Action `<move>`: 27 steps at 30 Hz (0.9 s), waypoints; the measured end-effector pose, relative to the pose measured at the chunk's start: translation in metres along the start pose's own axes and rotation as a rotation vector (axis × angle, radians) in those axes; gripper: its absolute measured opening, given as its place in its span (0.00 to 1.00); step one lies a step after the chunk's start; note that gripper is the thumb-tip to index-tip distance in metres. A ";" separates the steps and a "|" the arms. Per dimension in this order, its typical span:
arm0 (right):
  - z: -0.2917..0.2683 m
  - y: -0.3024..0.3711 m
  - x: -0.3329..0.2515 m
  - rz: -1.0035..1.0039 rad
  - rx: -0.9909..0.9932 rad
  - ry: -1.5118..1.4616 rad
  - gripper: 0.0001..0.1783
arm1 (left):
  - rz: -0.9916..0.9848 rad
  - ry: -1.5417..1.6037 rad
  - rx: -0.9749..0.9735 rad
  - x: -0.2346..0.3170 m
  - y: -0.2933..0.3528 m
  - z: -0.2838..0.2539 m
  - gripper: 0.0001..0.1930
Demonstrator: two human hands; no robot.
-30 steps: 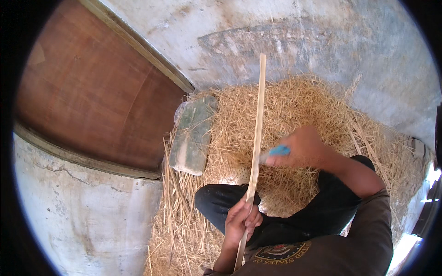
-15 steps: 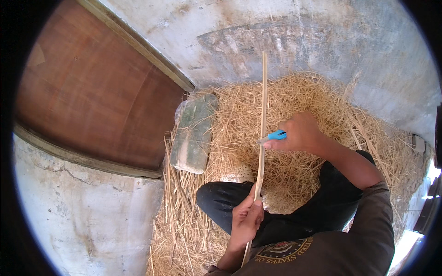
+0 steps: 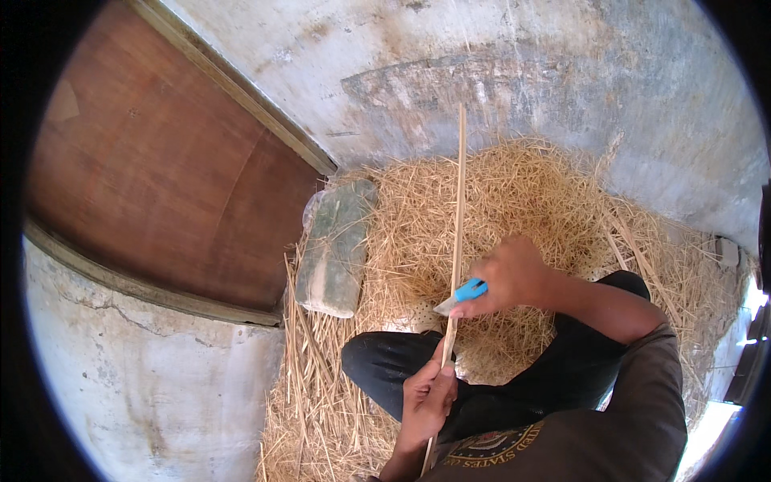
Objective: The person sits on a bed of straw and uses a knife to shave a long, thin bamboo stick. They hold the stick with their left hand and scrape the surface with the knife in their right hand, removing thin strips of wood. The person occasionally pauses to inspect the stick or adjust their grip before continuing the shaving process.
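Observation:
A long, thin strip of pale wood or bamboo runs from beside my body up toward the wall. Its lower part is gripped in my left hand, thumb pressed on top, in front of my bent left knee. My right hand is closed around a blue-handled utility knife. The knife's blade lies across the strip, a short way above my left hand, with its tip sticking out to the left. Which edge of the blade touches the strip is too blurred to tell.
Straw-like shavings cover the floor around my crossed legs. A grey-green block lies to the left, near a brown door panel. Long strips lie below it. A stained wall rises beyond.
My right hand has drawn the knife down along the strip toward my left hand. The strip's far end sits slightly lower in view. The left hand keeps its hold.

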State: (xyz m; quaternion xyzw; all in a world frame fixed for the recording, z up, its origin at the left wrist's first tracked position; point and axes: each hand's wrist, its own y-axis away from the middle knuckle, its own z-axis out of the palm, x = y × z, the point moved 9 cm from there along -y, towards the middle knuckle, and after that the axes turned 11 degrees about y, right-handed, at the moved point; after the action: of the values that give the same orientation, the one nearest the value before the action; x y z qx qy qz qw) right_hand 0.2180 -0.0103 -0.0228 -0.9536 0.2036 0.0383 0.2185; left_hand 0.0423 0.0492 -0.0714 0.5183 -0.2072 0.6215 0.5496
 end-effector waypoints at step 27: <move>-0.006 -0.017 0.144 0.381 -0.086 0.247 0.41 | -0.084 0.076 -0.089 -0.013 0.028 0.010 0.23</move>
State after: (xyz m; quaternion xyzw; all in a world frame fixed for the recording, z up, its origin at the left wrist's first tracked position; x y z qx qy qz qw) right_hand 0.3566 -0.0522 -0.0344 -0.9039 0.4032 -0.0294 0.1397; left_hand 0.0195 0.0257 -0.0705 0.4778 -0.1919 0.6071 0.6052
